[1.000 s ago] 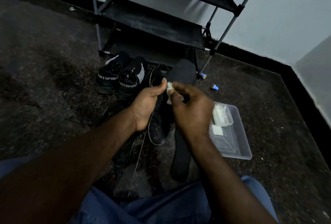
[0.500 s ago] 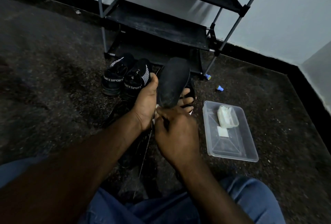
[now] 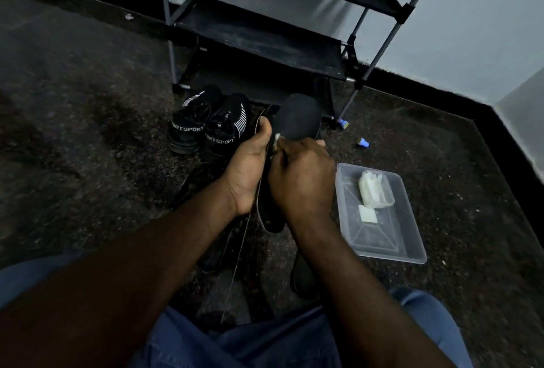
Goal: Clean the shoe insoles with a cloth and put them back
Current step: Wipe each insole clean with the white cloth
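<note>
Over the dark speckled floor [image 3: 88, 120], near its far edge, my left hand [image 3: 247, 167] has its grip clamped on the flat black insole [image 3: 300, 117] while my right hand [image 3: 303, 182] pinches the small white cloth [image 3: 276, 138] against it, mid-wipe; next, I judge, steady strokes toward the heel.

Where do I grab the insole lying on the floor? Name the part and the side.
Pinch the floor insole at its rounded near end, coming from the lap side, probably. It lies flat and thin, so only an edge offers hold; its far part is hidden.
</note>
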### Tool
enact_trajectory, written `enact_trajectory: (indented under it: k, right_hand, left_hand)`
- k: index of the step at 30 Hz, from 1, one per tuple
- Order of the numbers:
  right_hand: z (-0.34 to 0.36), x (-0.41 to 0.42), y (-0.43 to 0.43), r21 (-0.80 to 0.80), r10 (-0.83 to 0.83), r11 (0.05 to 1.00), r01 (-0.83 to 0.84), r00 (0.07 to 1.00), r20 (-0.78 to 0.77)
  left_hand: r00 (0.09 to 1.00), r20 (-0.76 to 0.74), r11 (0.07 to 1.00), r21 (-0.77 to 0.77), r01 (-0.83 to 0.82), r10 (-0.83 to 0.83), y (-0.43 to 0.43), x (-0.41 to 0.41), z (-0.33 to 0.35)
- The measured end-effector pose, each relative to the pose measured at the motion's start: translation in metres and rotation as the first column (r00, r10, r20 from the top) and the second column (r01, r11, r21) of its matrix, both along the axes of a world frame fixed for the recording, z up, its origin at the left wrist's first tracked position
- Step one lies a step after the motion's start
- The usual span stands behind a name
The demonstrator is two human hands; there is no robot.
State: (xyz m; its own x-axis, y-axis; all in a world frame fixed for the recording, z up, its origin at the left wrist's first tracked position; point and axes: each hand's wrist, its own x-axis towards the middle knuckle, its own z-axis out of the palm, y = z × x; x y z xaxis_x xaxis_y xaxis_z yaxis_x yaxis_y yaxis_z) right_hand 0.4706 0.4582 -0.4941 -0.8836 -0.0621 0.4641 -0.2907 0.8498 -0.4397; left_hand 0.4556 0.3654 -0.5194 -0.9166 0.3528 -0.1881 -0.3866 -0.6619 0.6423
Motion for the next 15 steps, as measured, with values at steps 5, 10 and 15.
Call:
enact_trajectory:
  k: [5,10,15]
  right_hand:
    - [-0.006,0.039,0.000,-0.075,0.174,0.983,-0.169,0.983,0.059]
    - [-0.016,0.066,0.008,-0.106,0.198,0.976,-0.192,0.979,0.046]
    - [-0.008,0.043,0.000,-0.145,0.124,0.982,-0.119,0.992,0.029]
  left_hand:
    - [0.999,0.015,0.998,0.055,-0.044,0.043,-0.005,-0.002,-0.003]
    - [0.997,0.047,0.993,0.101,-0.067,0.062,-0.002,-0.002,0.001]
    - [0.998,0.055,0.998,0.053,-0.038,0.035,0.000,0.001,0.003]
